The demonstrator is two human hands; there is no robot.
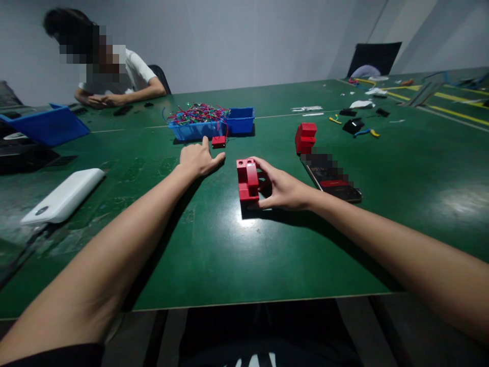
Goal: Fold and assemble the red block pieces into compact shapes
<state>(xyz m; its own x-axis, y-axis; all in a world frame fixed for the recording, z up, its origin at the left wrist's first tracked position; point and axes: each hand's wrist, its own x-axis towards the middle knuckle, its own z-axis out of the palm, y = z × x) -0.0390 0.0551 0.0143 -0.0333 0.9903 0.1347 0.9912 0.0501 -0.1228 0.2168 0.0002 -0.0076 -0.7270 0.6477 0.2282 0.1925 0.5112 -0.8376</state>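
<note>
My right hand (280, 186) is closed around a red block-shaped housing (248, 181) with two small holes on its top, gripping it from the right side above the green table. Over the table to the left, my left hand (200, 157) has its thumb and index finger spread apart, with nothing seen between them. Just beyond that thumb and finger lies a small red box-shaped part (219, 141) with a thin wire. A second red housing (305, 137) stands farther back on the right. The undersides of my left fingers are hidden.
Behind my left hand, a blue bin (196, 131) full of coloured wires adjoins another blue bin (240, 122). A phone (332, 176) lies right, a white power bank (66, 196) left. Pliers (369, 133) and scraps lie at back right. A person (130, 76) sits across the table.
</note>
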